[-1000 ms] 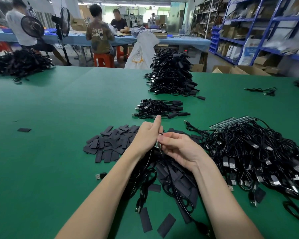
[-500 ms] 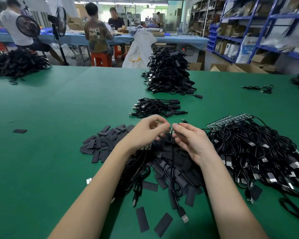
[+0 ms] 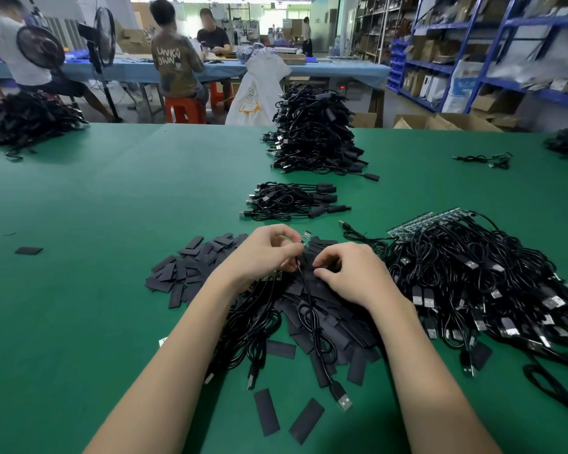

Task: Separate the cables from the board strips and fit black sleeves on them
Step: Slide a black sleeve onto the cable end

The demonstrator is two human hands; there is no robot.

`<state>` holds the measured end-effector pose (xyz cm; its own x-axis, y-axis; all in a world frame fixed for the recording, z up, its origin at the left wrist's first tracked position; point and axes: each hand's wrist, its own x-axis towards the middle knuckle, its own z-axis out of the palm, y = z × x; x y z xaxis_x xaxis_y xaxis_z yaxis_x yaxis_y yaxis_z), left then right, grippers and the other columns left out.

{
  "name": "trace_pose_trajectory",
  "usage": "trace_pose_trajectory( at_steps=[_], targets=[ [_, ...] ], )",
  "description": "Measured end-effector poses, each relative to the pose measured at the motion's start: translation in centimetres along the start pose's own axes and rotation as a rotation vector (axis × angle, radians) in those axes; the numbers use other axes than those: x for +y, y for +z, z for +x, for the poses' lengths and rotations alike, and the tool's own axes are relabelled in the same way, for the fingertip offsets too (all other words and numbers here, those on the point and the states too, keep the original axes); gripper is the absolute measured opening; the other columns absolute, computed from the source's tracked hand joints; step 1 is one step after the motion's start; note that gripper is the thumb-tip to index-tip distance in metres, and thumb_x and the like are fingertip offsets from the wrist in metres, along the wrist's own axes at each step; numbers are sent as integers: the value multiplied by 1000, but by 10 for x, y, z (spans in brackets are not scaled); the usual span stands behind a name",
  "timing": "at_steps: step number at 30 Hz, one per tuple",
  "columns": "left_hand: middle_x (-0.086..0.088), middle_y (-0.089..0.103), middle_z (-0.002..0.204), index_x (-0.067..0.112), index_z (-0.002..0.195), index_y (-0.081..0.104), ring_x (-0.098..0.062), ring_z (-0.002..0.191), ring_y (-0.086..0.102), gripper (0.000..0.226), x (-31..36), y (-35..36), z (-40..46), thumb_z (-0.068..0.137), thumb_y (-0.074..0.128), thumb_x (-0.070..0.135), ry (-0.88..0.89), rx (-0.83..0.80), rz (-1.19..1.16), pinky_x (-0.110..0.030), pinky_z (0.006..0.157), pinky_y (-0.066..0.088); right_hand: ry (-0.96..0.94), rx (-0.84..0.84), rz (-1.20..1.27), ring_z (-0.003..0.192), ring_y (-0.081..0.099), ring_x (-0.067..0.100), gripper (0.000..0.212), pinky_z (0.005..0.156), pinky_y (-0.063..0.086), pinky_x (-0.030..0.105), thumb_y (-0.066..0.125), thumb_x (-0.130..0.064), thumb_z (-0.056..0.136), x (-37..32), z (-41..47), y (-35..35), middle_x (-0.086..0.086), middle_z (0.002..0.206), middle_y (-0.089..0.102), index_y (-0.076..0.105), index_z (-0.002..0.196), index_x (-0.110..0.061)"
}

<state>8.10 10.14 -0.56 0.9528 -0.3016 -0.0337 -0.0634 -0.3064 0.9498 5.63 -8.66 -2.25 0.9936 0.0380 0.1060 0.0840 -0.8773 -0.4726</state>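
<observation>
Meanwhile, near the table's [image 3: 79, 208] middle, the left hand [image 3: 263, 253] pinched a cable [image 3: 312, 319] just below its small board [image 3: 306, 238], while the right hand [image 3: 351, 276], fingers curled, picked among the sleeves [image 3: 191, 270] beside it.

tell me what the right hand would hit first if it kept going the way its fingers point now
Probably the pile of black sleeves right under it: the right hand curls its fingers down and left onto that heap. The left hand lies just beyond, though depth is unclear.
</observation>
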Motion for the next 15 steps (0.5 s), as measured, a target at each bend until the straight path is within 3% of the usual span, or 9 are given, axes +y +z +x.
trace_pose_trajectory(
  at_steps=[5, 8, 11, 15],
  targets=[
    [10, 55, 55, 12, 103, 65, -8, 58, 60, 8, -1, 1, 0, 97, 66, 16, -2, 4, -14, -15, 63, 50, 2, 126, 137, 71, 60, 1, 8, 69, 49, 24, 72, -34, 88, 6, 3, 1, -20, 75, 67, 72, 81, -38],
    [6, 61, 63, 9, 104, 65, -9, 63, 62, 8, 1, 6, 0, 97, 66, 12, -7, -16, -94, -22, 71, 57, 6, 228, 363, 65, 65, -3, 11, 63, 49, 11, 77, -27, 85, 7, 6, -1, -18, 69, 70, 74, 78, -34],
    [-7, 71, 79, 8, 102, 64, -16, 75, 66, 6, 4, 13, 0, 96, 66, 8, -14, -32, -236, -26, 78, 57, 88, 114, 798, 69, 74, 9, 6, 63, 59, 21, 82, -20, 85, 2, 5, -3, -4, 75, 77, 78, 83, -23],
    [-6, 72, 82, 9, 100, 65, -14, 75, 69, 4, 4, 14, -1, 96, 66, 8, -5, -28, -325, -21, 75, 56, 151, -63, 1191, 78, 76, 18, 17, 64, 59, 20, 83, -8, 82, 0, -1, -10, 11, 88, 79, 76, 97, -9]
  ],
)
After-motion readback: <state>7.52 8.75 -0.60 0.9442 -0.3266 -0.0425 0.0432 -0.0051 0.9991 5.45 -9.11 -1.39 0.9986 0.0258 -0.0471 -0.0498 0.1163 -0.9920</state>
